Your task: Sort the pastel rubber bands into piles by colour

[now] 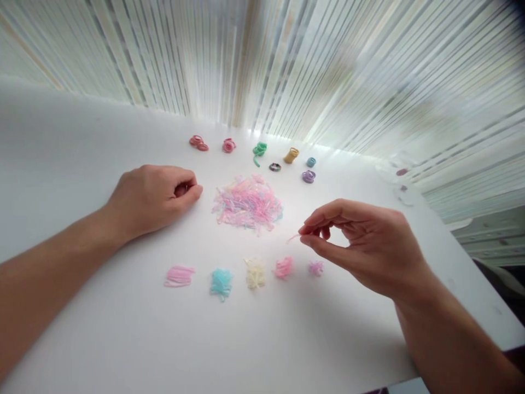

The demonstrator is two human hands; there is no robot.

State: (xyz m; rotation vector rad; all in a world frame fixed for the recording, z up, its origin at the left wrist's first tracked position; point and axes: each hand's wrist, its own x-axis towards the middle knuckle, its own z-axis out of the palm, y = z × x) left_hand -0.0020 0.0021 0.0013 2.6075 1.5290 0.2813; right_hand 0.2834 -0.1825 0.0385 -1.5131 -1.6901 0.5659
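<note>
Between the thumb and index fingertip of my right hand point(361, 246) is a thin pink strip point(292, 238), its free end pointing left. That hand hovers right of a loose heap of mixed pastel strips point(250, 203), mostly pink. My left hand point(158, 197) rests on the table left of the heap, fingers curled closed, with nothing showing in them. Nearer me lies a row of small sorted piles: pink-lilac strips point(179, 276), blue strips point(221, 283), cream strips point(255, 273), pink strips point(284, 267) and a small lilac pile point(316, 267).
Along the back of the white table point(135, 339) sit red coils point(199, 143), a pink coil point(228, 145), a green coil point(260, 150), a tan roll point(291, 155), a blue roll point(311, 162), a purple coil point(309, 176) and a dark ring point(275, 167). A striped string curtain point(213, 60) hangs behind.
</note>
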